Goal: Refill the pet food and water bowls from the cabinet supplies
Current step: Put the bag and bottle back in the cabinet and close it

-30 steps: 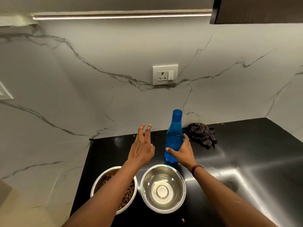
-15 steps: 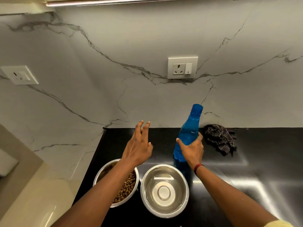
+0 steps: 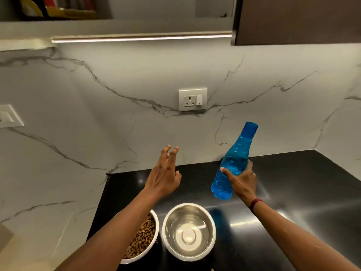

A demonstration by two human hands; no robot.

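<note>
My right hand (image 3: 241,181) grips a blue plastic water bottle (image 3: 233,163) around its lower body and holds it lifted off the black counter (image 3: 293,192), tilted with its capped top up and to the right. My left hand (image 3: 165,175) hovers above the counter with fingers spread, holding nothing. Below it stand two steel bowls side by side near the front edge. The left bowl (image 3: 155,216) holds brown kibble and is partly hidden by my left forearm. The right bowl (image 3: 188,231) looks shiny inside, with clear water in it.
A marble backsplash with a white socket (image 3: 192,99) rises behind the counter. Another switch plate (image 3: 8,116) sits on the left wall. Above, an open cabinet shelf (image 3: 58,8) holds coloured packets, beside a dark cabinet door (image 3: 297,18).
My right hand has lifted the bottle off the counter and tilted it. The head camera has tipped up, showing the cabinet. The dark cloth behind the bottle is hidden now.
</note>
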